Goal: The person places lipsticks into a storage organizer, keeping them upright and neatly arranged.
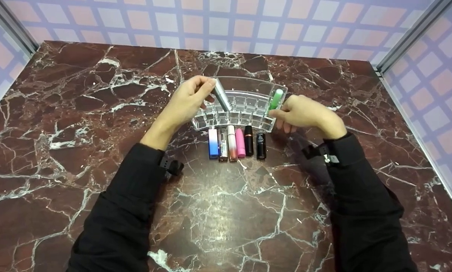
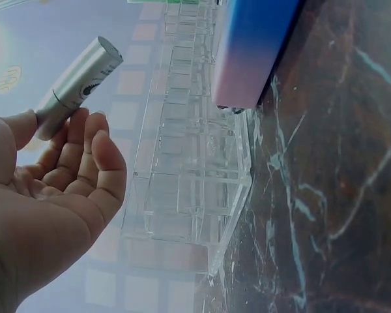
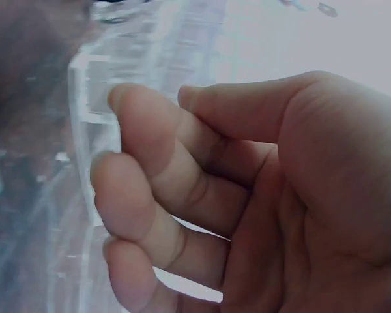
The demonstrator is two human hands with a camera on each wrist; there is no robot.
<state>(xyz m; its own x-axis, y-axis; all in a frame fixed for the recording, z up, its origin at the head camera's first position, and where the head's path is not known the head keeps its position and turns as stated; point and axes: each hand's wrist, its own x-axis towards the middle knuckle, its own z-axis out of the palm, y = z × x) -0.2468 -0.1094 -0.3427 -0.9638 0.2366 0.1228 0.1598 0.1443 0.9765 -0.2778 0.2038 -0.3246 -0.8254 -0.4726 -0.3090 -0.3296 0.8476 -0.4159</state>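
Note:
My left hand (image 1: 190, 96) pinches one end of a silver cosmetic tube (image 1: 222, 95) between thumb and fingers. The tube tilts above a clear acrylic organizer (image 1: 245, 82) with curved rows of compartments. In the left wrist view the silver tube (image 2: 85, 81) bears a dark eye-like print. A green tube with a white end (image 1: 276, 99) stands in the organizer's right end compartment. Beside that end is my right hand (image 1: 305, 109), its thumb at the organizer's edge. In the right wrist view its fingers (image 3: 137, 195) are loosely bent, with nothing visibly held.
Several tubes lie in a row before the organizer: a blue-and-white one (image 1: 213, 143), a clear-and-silver one (image 1: 223, 145), a white-and-brown one (image 1: 231, 143), a pink one (image 1: 240, 143) and black ones (image 1: 261, 145). Checked panels (image 1: 241, 26) border the marbled table (image 1: 218, 211).

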